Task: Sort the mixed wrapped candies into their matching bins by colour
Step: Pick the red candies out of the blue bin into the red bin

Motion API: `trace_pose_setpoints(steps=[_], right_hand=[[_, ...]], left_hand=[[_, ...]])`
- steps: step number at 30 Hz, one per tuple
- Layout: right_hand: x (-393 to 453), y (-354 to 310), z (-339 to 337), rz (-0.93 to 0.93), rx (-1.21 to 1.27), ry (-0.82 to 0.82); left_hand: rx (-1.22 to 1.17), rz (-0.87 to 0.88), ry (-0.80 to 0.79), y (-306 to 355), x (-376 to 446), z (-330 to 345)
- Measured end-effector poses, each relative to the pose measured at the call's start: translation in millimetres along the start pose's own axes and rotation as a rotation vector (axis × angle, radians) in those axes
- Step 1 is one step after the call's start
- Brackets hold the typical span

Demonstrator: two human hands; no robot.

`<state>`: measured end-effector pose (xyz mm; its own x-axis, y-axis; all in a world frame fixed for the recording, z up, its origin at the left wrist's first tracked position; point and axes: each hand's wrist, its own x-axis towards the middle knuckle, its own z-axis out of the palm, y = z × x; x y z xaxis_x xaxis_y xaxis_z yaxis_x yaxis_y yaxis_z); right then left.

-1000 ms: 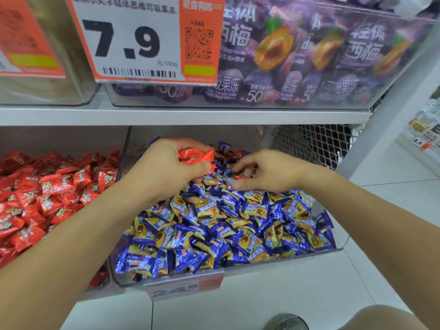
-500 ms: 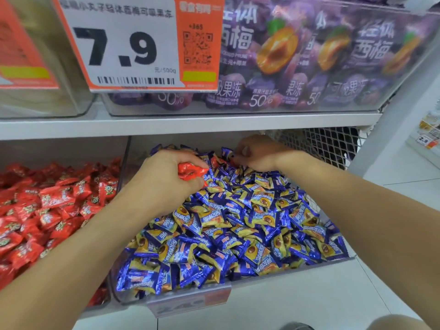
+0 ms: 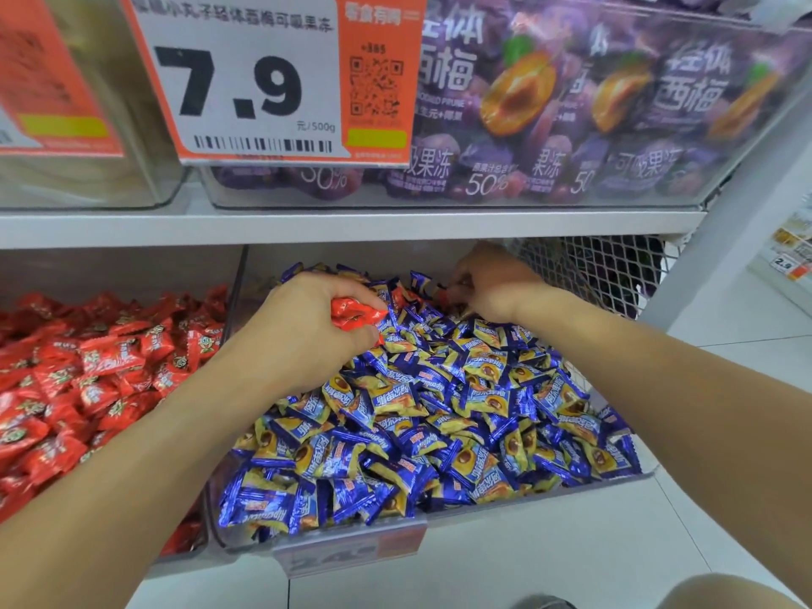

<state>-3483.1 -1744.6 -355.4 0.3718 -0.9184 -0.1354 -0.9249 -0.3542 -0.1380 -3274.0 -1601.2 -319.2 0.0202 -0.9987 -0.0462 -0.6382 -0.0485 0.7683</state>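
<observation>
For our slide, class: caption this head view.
Left hand holds red candies over the blue bin; right hand picks at its back.

White shelf [image 3: 351, 226], pale tiled floor [image 3: 549, 547]

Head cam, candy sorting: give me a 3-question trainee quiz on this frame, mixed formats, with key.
1. True or false: the left hand holds red candies over the blue candy bin.
2. Multiple choice: where is the right hand?
A. At the back of the blue candy bin, fingers down among the wrappers
B. On the price tag
C. In the red candy bin
3. Fill in: the bin that matches the held candies lies to the ____ of the blue candy bin.

Key: 1 true; 2 A; 3 left
</observation>
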Motion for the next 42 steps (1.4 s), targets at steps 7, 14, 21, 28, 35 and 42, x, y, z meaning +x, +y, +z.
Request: trace_pose_setpoints(steps=[7,14,21,28,35,42], right_hand=[[-4.7,0.8,-12.1,-0.013,0.358,0.036],[-0.1,-12.8,-5.7,-0.07,0.33,0.061],[16.9,-11.4,4.5,-0.26,-0.029,-0.117],[14.6,-9.9,5.5,-0.25,0.054,-0.22],[14.7,-11.0,12.0,-0.231,0.373,-0.176],[1.1,-19.4,0.1,-0.222,0.641,-0.217]], left_hand=[[0.001,-0.001,0.003,-1.0,0.7,-1.5],[-0.007,-0.017,-0.004,-2.1,3.2,-0.3],[-0.01,-0.016,-0.001,-2.7,1.0,-1.5],[-0.009,-0.021,0.0,-2.1,-0.5,-1.7],[-0.007,-0.027,0.003,-0.3,-1.0,-1.1],[0.012,0.004,0.051,1.8,-0.6,-10.5]])
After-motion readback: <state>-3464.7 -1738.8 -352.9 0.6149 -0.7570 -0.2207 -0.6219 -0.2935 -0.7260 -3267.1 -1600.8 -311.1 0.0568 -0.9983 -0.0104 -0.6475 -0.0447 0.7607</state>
